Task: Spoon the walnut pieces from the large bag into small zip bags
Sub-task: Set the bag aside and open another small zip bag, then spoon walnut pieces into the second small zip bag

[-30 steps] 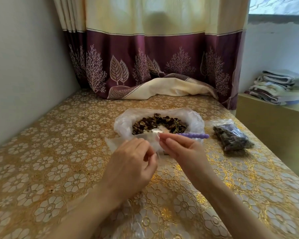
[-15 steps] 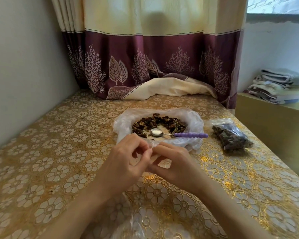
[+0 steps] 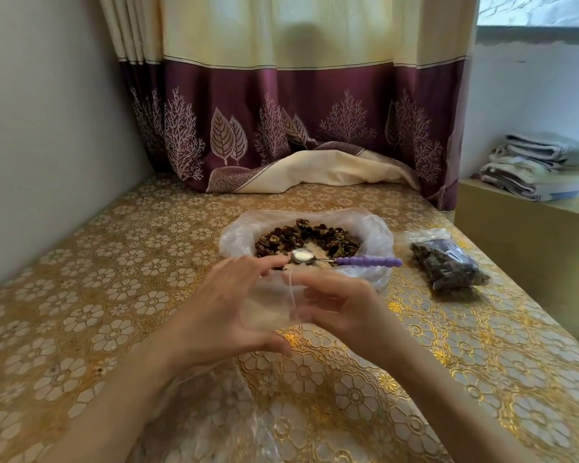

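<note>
- Both hands are on an empty small zip bag: the left hand pinches one side, the right hand the other.
- The spoon rests in the large bag, on the walnut pieces.
- Risk: the slippery film could slip loose and the mouth snap shut.
- A filled bag sits off to the right.

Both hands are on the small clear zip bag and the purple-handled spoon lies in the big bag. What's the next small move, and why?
Probably finish pulling the small clear zip bag open, then send the right hand to the purple-handled metal spoon. Both it and the left hand pinch the empty bag; the spoon lies idle in the large clear plastic bag.
</note>
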`<state>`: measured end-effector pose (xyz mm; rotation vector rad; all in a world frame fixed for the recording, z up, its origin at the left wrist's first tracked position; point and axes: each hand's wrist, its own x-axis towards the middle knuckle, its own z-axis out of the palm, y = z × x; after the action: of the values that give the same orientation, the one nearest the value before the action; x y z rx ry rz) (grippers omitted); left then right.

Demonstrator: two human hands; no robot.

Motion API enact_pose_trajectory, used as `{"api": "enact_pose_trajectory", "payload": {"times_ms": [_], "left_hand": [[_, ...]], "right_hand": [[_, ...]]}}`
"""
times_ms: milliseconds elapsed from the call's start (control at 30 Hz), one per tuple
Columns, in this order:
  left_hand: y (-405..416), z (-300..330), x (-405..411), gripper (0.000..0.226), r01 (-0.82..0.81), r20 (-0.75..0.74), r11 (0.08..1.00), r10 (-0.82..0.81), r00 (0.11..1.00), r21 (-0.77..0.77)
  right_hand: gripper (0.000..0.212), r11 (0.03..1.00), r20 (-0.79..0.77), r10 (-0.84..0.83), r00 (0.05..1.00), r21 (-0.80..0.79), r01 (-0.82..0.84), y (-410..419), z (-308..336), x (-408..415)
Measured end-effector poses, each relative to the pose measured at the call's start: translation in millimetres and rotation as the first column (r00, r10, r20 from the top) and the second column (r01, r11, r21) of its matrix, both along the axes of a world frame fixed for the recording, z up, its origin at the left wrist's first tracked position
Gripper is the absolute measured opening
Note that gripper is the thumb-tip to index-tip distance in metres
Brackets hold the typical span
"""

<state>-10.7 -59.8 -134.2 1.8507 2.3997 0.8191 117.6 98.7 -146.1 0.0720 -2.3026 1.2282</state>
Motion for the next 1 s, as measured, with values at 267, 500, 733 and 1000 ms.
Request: {"api": "enact_pose_trajectory", "payload": {"times_ms": [267, 500, 733, 1000], "left_hand": [[1.8, -3.6, -3.4, 0.09, 0.033, 0.118, 0.997, -0.025, 0.993, -0.069], [6.9, -8.0, -1.4, 0.078, -0.01, 0.118, 0.999, 0.006, 0.993, 0.035], [5.1, -7.8, -5.8, 0.082, -0.199, 0.159, 0.968, 0.175, 0.972, 0.155], [8.7, -15.2, -9.1, 0.084, -0.332, 0.255, 0.905, 0.266, 0.93, 0.266]], "right_hand": [[0.05, 0.989, 0.093, 0.13, 0.987, 0.055, -0.135, 0.2, 1.0, 0.7], [0.031, 0.997, 0.005, 0.058, 0.998, 0.05, -0.058, -1.5, 1.8, -0.6], [0.024, 0.656, -0.226, -0.713, 0.664, 0.121, 0.745, 40.6, -0.1, 3.1], [0.036, 0.643, 0.101, -0.765, 0.636, 0.18, 0.744, 69.4, -17.1, 4.4]]}}
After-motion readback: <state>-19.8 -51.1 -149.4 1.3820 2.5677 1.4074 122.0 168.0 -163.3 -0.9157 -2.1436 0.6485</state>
